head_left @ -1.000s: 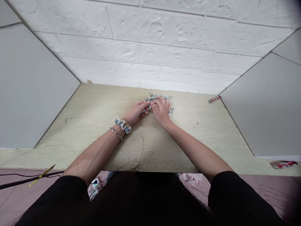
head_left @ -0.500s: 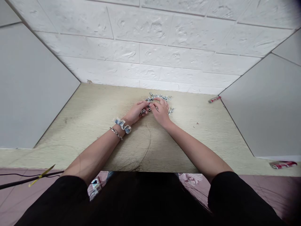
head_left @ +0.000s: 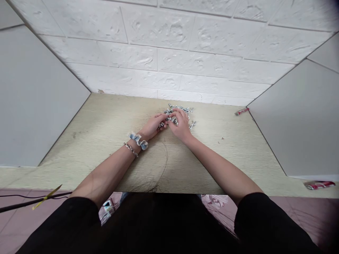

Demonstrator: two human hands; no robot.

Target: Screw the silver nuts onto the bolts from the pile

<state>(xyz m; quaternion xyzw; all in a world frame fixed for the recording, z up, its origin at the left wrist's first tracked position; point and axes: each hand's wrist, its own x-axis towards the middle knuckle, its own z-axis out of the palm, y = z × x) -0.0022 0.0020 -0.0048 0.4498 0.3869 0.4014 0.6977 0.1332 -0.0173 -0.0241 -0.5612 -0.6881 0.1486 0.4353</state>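
Note:
My left hand (head_left: 153,127) is closed, with small dark and silver metal hardware (head_left: 161,125) showing among its curled fingers. From its thumb and fingertips a silver bolt (head_left: 172,120) reaches right, into the curve of my right hand (head_left: 182,127). The right thumb and index finger bend around this bolt from below and above; their exact contact is partly hidden. Behind both hands lies a loose pile of silver bolts and nuts (head_left: 182,109), partly covered by my right fingers. A few more bolts (head_left: 193,125) rest just right of that hand.
The pale wooden tabletop (head_left: 127,109) ends at a white brick-pattern wall (head_left: 172,81). Grey panels (head_left: 39,95) flank it on both sides. Red-and-silver objects lie at the right: one by the back corner (head_left: 242,112), another near the front edge (head_left: 320,185).
My right thumb and index finger, pinched together at the left fingertips before, have spread apart, so the bolt between them shows. My left hand has stayed nearly still.

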